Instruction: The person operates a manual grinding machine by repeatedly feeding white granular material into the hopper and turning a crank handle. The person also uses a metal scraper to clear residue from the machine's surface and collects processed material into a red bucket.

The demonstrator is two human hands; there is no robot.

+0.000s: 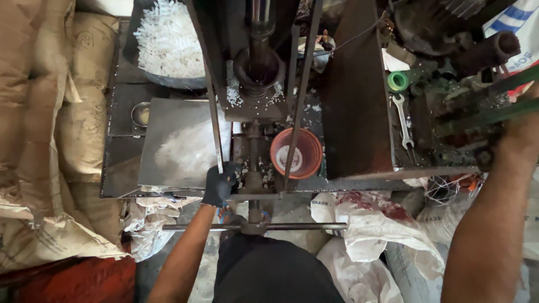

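The thin metal rod (214,112) runs nearly upright in the view, its long axis going from the dark machine frame at the top edge down and slightly rightward to the left hand (219,184), where its lower end disappears into the dark glove; the gloved fingers (227,171) are curled tight around that lower end, clenched on the rod just at the front edge of the counter (120,168); a second slanted rod (297,95) stands to the right of it, leaning the other way, well apart from the hand. Just left of the hand lies a flat dark tray (179,140) dusted with white powder; just right of it the central press column (255,62) rises, ringed with white granules; beyond that sits a terracotta-coloured bowl (296,152), touching nothing the hand holds. Below the hand a horizontal bar (252,226) crosses in front of the person's dark lap. The right hand (525,126) reaches far out to the right edge onto green machine bars (483,115); whether its fingers are closed on them I cannot tell. Further out: a spanner (403,120) and a green roll of tape (397,81) on the greasy right side; a black tub of white pieces (168,42) at upper left; brown sacks (39,123) along the left.
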